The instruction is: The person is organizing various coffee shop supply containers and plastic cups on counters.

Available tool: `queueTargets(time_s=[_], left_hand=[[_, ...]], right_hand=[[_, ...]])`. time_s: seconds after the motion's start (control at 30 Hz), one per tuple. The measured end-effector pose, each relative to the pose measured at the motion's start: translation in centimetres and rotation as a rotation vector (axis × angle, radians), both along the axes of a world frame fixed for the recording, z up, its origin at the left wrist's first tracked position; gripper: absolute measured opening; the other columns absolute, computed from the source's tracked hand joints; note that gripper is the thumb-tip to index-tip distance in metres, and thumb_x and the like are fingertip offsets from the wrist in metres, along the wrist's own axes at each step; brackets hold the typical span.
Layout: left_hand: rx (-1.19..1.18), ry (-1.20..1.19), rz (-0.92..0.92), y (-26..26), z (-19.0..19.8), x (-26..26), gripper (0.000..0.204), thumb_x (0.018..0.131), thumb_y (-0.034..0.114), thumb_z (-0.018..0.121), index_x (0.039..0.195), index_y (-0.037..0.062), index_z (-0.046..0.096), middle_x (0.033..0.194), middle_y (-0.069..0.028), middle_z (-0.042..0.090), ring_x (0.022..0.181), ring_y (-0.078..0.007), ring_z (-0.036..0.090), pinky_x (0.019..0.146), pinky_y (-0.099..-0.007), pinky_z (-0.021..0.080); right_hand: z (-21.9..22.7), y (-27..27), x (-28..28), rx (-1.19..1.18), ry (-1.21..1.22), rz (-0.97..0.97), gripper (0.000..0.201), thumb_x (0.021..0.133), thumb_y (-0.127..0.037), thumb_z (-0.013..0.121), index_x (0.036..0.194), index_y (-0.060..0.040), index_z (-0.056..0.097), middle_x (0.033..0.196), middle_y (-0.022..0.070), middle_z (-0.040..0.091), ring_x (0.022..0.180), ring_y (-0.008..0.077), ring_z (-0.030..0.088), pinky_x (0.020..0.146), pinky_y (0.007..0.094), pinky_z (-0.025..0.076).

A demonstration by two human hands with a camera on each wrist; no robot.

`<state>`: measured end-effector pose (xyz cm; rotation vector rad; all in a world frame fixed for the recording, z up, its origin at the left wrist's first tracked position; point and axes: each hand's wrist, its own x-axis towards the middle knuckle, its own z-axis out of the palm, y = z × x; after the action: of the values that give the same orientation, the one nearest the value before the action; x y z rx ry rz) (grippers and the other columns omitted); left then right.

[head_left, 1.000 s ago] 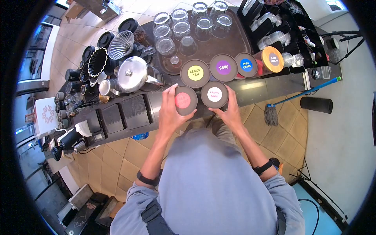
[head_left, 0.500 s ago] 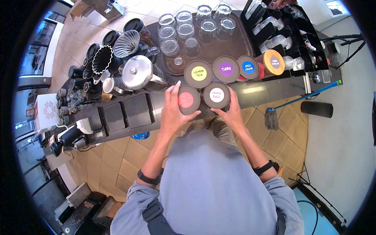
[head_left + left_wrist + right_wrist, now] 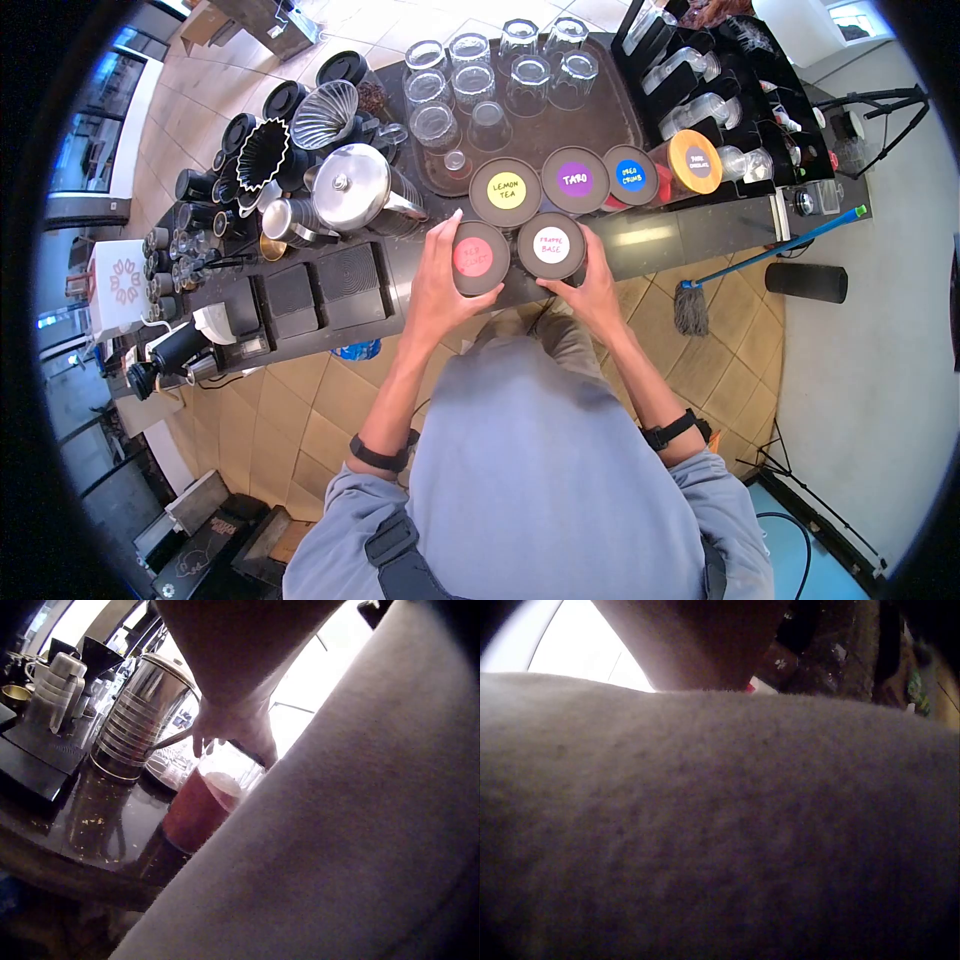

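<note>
My left hand [image 3: 435, 280] grips a round jar with a dark lid [image 3: 488, 262] and a pink label reading red velvet. In the left wrist view this jar [image 3: 193, 814] is clear, holds red powder and stands on the counter, with fingers over its top. My right hand [image 3: 597, 287] holds a second dark-lidded jar [image 3: 551, 268], its white label reading frappe base, thumb and fingers around the lid's right side. Just behind are jars marked lemon tea [image 3: 505, 190], taro [image 3: 575, 180] and oreo crumb [image 3: 631, 175]. A forearm fills most of the right wrist view.
An orange-lidded dark chocolate jar [image 3: 695, 161] ends the back row. Upturned glasses [image 3: 473, 85] stand on a brown tray [image 3: 610, 125] behind. A steel pot [image 3: 352, 187] and drippers [image 3: 322, 112] are to the left, a black organizer [image 3: 745, 100] to the right.
The head view has shifted slightly. Both hands keep hold of the same two jars, which stay in place in front of the back row.
</note>
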<state>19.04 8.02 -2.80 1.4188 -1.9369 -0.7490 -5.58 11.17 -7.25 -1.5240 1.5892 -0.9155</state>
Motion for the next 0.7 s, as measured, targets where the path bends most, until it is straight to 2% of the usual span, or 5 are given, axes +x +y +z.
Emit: queueTargets(time_s=[0.43,0.5,0.57,0.63,0.7], left_hand=[[-0.035,-0.021,-0.008,0.1,0.7,0.3,0.106,0.062,0.025,0.093,0.151,0.0074,0.038,0.145,-0.0172,0.043,0.133,-0.0378,0.046,0.110,-0.0464,0.043],[-0.085,-0.023,-0.029,0.1,1.5,0.4,0.105,0.063,0.026,0.093,0.151,0.0081,0.039,0.146,-0.0175,0.042,0.135,-0.0380,0.044,0.113,-0.0469,0.039],[-0.181,-0.061,-0.022,0.0,2.9,0.3,0.096,0.067,0.031,0.091,0.148,0.0085,0.045,0.148,-0.0169,0.041,0.136,-0.0376,0.042,0.114,-0.0489,0.035],[-0.221,-0.001,-0.076,0.1,4.3,-0.1,0.047,0.081,0.020,0.079,0.123,0.0065,0.063,0.142,-0.0175,0.050,0.133,-0.0357,0.046,0.111,-0.0471,0.037],[-0.223,0.135,-0.230,-0.1,4.1,-0.8,0.016,0.090,0.009,0.069,0.104,0.0020,0.066,0.126,-0.0178,0.061,0.121,-0.0341,0.055,0.104,-0.0435,0.043]], right_hand=[[-1.0,-0.1,0.0,-0.036,0.018,-0.004,0.104,0.072,-0.021,0.092,0.153,-0.0025,0.029,0.146,0.0144,0.046,0.135,0.0266,0.049,0.111,0.0408,0.044],[-0.6,0.0,0.1,-0.031,-0.008,0.001,0.108,0.068,-0.022,0.094,0.153,-0.0043,0.030,0.145,0.0180,0.045,0.135,0.0339,0.048,0.111,0.0429,0.043],[-0.5,0.6,-0.2,-0.057,0.027,0.001,0.106,0.071,-0.022,0.092,0.154,-0.0046,0.029,0.144,0.0182,0.046,0.134,0.0337,0.049,0.111,0.0428,0.043],[-0.6,1.4,-1.1,-0.084,0.078,-0.033,0.103,0.074,-0.023,0.090,0.155,-0.0050,0.029,0.144,0.0184,0.046,0.132,0.0336,0.050,0.110,0.0427,0.043],[-1.6,3.7,-3.8,0.099,-0.023,0.005,0.089,0.084,-0.026,0.083,0.154,-0.0057,0.032,0.143,0.0197,0.047,0.129,0.0333,0.052,0.110,0.0432,0.043]])
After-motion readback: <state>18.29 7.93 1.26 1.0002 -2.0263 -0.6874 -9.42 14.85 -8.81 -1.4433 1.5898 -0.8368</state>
